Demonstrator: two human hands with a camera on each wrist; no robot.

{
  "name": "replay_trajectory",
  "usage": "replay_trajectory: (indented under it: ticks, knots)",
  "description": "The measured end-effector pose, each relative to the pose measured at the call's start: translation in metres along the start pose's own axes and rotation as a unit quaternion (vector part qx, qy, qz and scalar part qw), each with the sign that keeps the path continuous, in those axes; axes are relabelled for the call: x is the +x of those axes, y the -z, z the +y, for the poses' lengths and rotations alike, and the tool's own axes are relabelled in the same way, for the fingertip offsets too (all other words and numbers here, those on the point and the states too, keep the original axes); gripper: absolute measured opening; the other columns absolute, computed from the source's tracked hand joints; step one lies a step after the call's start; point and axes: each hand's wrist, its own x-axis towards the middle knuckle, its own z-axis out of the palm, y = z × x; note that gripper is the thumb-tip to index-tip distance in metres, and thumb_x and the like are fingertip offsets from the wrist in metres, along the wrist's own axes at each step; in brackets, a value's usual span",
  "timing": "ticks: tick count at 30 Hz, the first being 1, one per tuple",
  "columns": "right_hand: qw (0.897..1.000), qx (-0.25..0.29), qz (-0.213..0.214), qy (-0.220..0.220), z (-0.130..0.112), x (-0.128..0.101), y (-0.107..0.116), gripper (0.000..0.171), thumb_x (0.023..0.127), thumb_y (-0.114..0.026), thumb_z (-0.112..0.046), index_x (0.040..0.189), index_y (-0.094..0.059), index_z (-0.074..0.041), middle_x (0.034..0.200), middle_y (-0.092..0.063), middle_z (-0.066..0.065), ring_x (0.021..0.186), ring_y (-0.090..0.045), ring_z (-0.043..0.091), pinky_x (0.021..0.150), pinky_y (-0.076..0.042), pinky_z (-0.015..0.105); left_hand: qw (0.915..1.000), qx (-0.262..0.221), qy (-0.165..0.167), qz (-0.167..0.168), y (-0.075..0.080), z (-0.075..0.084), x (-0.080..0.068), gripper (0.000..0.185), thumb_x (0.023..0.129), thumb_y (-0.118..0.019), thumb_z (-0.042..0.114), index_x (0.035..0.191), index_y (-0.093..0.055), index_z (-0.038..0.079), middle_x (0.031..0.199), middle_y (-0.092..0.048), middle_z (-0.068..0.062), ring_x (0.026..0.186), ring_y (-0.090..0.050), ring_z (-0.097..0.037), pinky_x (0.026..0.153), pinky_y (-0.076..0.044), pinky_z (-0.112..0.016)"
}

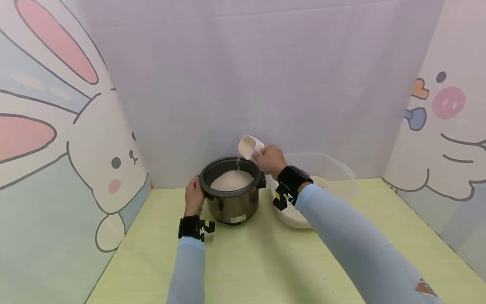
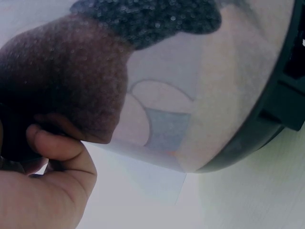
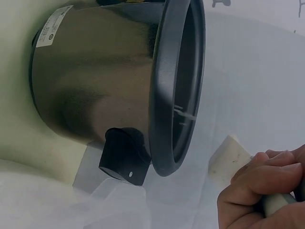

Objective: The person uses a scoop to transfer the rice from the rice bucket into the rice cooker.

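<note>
The yellow-green table (image 1: 243,261) carries everything here, walled in by cartoon-printed panels (image 1: 57,139). On it, right of centre, sits a clear plastic tub (image 1: 341,177) with rice in its bottom; it looks thin-walled and light, likely to flex if taken by one rim. Just left of it stands the rice cooker pot (image 1: 232,198), a steel-sided body with a dark rim and a black side handle (image 3: 123,160). With a mound of white rice (image 1: 231,180) inside, I judge it fairly heavy and rigid, its polished wall slippery, so the side handles or the rim are the sounder places to take hold. The left hand (image 1: 194,196) rests against the pot's left side near the rim; its fingers curve round the wall there, and the left wrist view shows a thumb (image 2: 59,145) bent beside the shiny metal. The right hand (image 1: 270,160) is closed round the handle of a small white scoop (image 1: 248,146), held tilted above the pot's far right edge, with a thin stream of grains falling from it. The scoop seems light and stiff, easy to steer by its short handle; loose rice shifts and spills readily.
</note>
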Motion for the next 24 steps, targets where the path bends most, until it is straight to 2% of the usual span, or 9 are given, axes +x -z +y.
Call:
replay_trajectory:
  ticks: [5, 15, 24]
  knots:
    - [0.999, -0.045, 0.011, 0.021, -0.001, 0.001, -0.009, 0.055, 0.108, -0.053, -0.023, 0.057, -0.036, -0.014, 0.053, -0.026, -0.003, 0.048, -0.026, 0.015, 0.052, -0.028, 0.031, 1.0000, -0.003, -0.001, 0.000, 0.001, 0.000, 0.001, 0.043, 0.114, -0.033, 0.025, 0.142, -0.054, 0.000, 0.142, -0.056, -0.020, 0.125, -0.054, -0.029, 0.105, -0.047, -0.047]
    - [0.993, -0.092, 0.013, 0.078, -0.005, -0.005, -0.019, 0.052, 0.108, -0.052, -0.020, 0.059, -0.036, -0.014, 0.054, -0.024, -0.002, 0.049, -0.023, 0.015, 0.054, -0.024, 0.032, 1.0000, -0.006, 0.001, -0.002, 0.001, 0.001, -0.001, 0.044, 0.114, -0.033, 0.026, 0.143, -0.054, 0.000, 0.143, -0.055, -0.020, 0.128, -0.054, -0.030, 0.107, -0.046, -0.047]
    - [0.985, -0.135, 0.020, 0.103, -0.008, -0.006, -0.026, 0.045, 0.107, -0.055, -0.020, 0.064, -0.046, -0.012, 0.058, -0.041, 0.001, 0.057, -0.043, 0.019, 0.059, -0.035, 0.032, 0.9999, -0.013, 0.002, -0.004, 0.000, 0.001, -0.001, 0.043, 0.114, -0.034, 0.026, 0.141, -0.055, 0.000, 0.141, -0.057, -0.019, 0.125, -0.055, -0.028, 0.104, -0.047, -0.045]
